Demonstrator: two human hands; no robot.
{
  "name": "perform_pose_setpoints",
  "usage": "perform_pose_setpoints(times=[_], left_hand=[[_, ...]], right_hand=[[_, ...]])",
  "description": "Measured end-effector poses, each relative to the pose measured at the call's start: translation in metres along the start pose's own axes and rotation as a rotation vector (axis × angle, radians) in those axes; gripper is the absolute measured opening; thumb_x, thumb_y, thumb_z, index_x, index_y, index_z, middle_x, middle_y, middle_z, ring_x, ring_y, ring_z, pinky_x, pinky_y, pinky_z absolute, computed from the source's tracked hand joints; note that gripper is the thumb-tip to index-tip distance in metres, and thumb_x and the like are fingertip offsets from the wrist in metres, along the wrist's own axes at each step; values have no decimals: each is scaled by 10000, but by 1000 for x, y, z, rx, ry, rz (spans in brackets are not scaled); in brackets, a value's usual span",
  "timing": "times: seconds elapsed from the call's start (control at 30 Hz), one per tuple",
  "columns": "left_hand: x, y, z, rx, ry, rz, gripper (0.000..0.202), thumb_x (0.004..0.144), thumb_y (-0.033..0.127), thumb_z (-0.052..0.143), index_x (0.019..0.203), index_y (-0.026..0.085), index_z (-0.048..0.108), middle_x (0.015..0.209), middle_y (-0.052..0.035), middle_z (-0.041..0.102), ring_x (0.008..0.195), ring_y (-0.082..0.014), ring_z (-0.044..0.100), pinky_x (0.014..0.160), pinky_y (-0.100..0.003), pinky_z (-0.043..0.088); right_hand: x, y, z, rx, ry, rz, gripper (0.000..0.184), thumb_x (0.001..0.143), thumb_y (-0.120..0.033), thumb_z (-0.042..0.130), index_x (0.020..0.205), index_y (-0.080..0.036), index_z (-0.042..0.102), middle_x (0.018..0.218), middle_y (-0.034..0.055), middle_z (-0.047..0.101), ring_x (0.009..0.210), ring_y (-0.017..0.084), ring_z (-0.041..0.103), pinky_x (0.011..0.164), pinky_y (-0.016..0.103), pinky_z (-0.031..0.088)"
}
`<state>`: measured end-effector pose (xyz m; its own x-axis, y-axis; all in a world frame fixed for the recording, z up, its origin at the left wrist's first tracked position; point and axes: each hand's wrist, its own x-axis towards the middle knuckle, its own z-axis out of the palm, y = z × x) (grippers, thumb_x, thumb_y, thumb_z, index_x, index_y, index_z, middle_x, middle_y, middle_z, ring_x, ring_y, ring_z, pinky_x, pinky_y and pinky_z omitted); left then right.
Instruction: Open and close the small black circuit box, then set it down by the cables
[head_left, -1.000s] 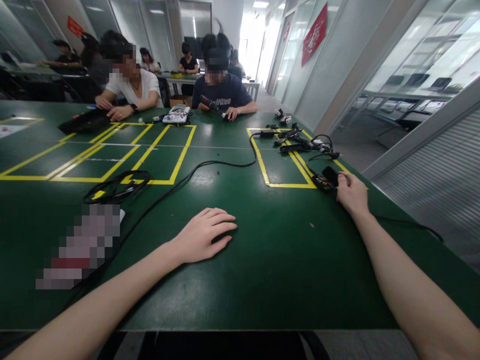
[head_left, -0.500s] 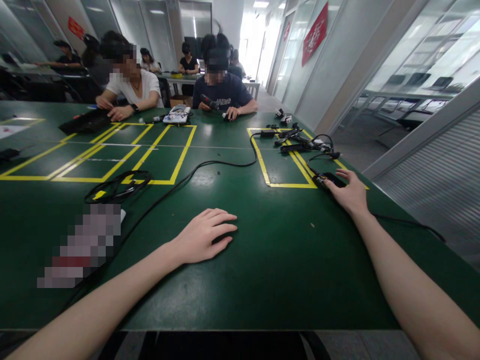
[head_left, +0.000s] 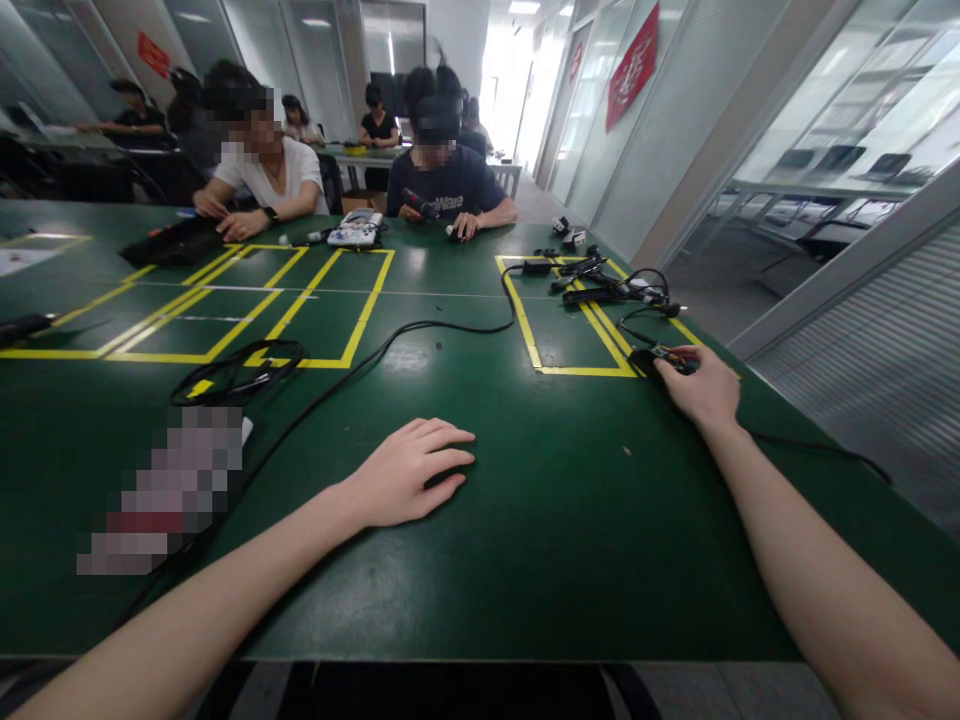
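Observation:
My left hand point(head_left: 420, 472) lies flat on the green table point(head_left: 525, 560), fingers stretched out and a little apart, holding nothing. At the table's right side, my right hand point(head_left: 705, 388) has its thumb and fingers closed on a small black device with coloured wires point(head_left: 661, 352). The fingers cover much of this device, and I cannot make out its exact kind. A black cable leads from near it to a tangle of black parts and cables point(head_left: 592, 278) just beyond. Yellow tape point(head_left: 589, 371) marks boxes on the table there.
A long black cable point(head_left: 390, 340) crosses the table; a coiled cable point(head_left: 236, 372) and a blurred-out item point(head_left: 176, 480) lie on the left. A dark pointed tool point(head_left: 26, 328) shows at the left edge. Two people sit opposite, by a white device point(head_left: 356, 228) and a black tray point(head_left: 172, 243).
My right hand's fingers have closed in round the black device, which has tilted or turned slightly. At the left edge the dark tool has come further into view. My left hand stays still.

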<state>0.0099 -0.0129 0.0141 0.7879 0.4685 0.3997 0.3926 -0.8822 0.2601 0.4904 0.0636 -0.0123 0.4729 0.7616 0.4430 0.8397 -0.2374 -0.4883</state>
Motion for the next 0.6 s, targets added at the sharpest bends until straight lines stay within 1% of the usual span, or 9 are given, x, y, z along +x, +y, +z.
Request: perform_pose_setpoints(times=[0.1,0.2,0.3,0.4,0.47,0.53,0.6], left_hand=[[0,0,0,-7,-14,-5,221,1036,257,569,1175,195,730,1306,-115,730,1194,-263,676,1010,-439,559],[1,1,0,-13,-26,-6,226,1035,257,569,1176,194,733,1292,-114,736,1184,-260,680,1005,-435,563],[1,0,1,-16,-33,-10,231,1035,261,566,1178,197,736,1285,-114,739,1176,-259,684,996,-429,567],[1,0,1,-20,-40,-25,245,1038,263,555,1203,207,726,1328,-118,720,1184,-261,686,1009,-432,565],[2,0,1,-20,-31,-32,275,1038,260,547,1266,214,694,1382,-124,692,1206,-263,680,1035,-442,555],[3,1,1,-18,5,-23,321,1038,261,546,1340,211,645,1412,-135,670,1233,-267,667,1056,-450,541],[5,2,0,-20,53,-17,320,1029,285,569,1330,199,636,1349,-140,694,1194,-267,676,1024,-434,548]], right_hand=[[-3,-9,0,-96,-45,125,338,783,-424,698,1046,-212,713,1045,165,755,996,396,700,826,504,553],[-11,-26,0,-102,-104,51,355,784,-433,716,1059,-209,718,1053,149,768,970,367,714,780,444,556],[-27,-53,3,-78,-179,-69,364,805,-448,713,1077,-207,712,1065,129,779,979,345,730,764,404,560],[-55,-88,6,-1,-260,-243,331,821,-428,714,1076,-217,716,1043,107,791,952,326,748,764,395,573],[-81,-112,6,114,-342,-407,305,832,-397,717,1077,-216,714,1020,101,796,919,314,758,767,398,585],[-110,-135,4,288,-465,-621,291,855,-355,715,1108,-212,701,1062,97,794,926,282,765,802,379,594],[-136,-153,0,444,-630,-832,287,881,-312,713,1150,-218,684,1081,81,788,935,242,765,828,341,594]])
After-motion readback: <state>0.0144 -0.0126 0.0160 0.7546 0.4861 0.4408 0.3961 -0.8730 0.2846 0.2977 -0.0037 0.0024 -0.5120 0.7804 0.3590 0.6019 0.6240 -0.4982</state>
